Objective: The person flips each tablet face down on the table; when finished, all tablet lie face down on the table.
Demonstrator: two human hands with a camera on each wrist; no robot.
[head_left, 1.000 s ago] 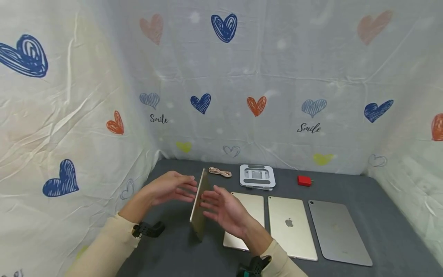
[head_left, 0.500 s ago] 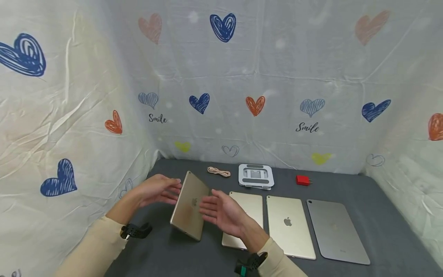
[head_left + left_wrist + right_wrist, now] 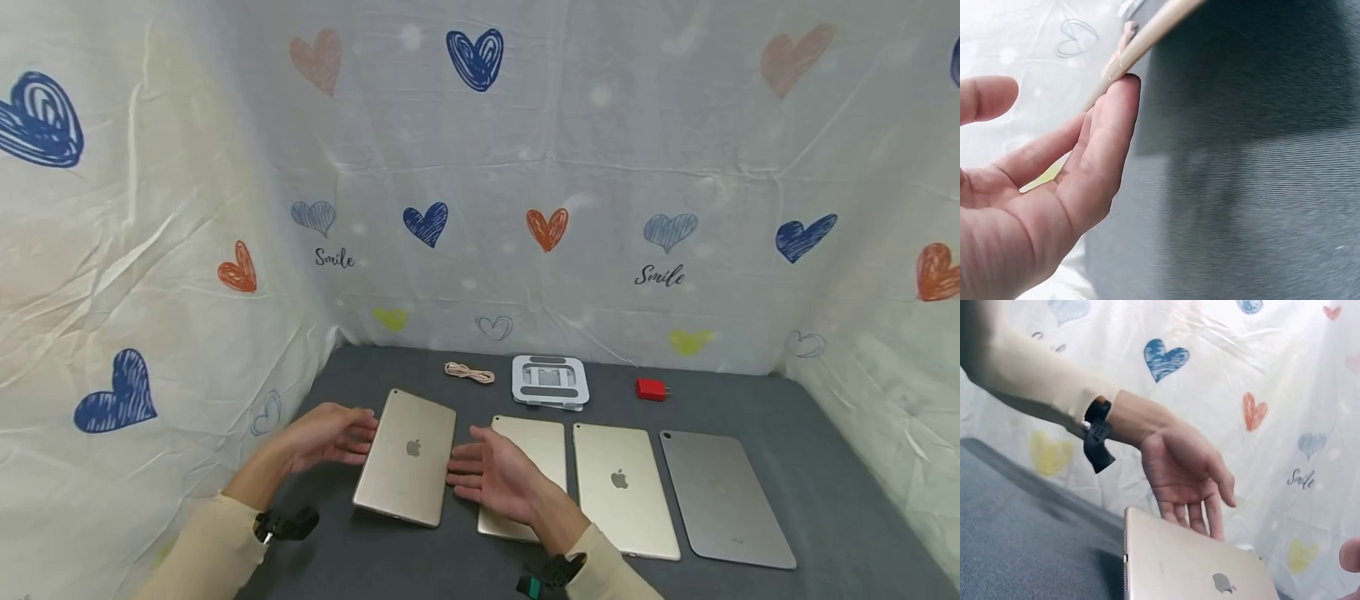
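A gold tablet [image 3: 408,467] with an apple logo is held tilted just above the table, its back facing up. Its left edge rests against the fingertips of my left hand [image 3: 333,437]. In the left wrist view that hand [image 3: 1072,187] has fairly straight fingers, which touch the tablet's rim [image 3: 1147,37], and a thumb standing apart. My right hand [image 3: 502,475] has straight fingers at the tablet's right edge, palm turned inward. The right wrist view shows the tablet [image 3: 1191,562] before my left hand [image 3: 1185,469]. The tablet's screen side is hidden.
Two more gold tablets [image 3: 551,450] [image 3: 630,500] and a grey tablet [image 3: 727,500] lie in a row to the right. Behind them are a coiled cable [image 3: 469,372], a folded white stand [image 3: 551,381] and a red charger plug [image 3: 651,389]. Curtains hang around the dark table [image 3: 810,467].
The tablet has turned from nearly edge-on to showing its back and has tipped lower. My left hand has moved left and down with it; my right hand has shifted slightly.
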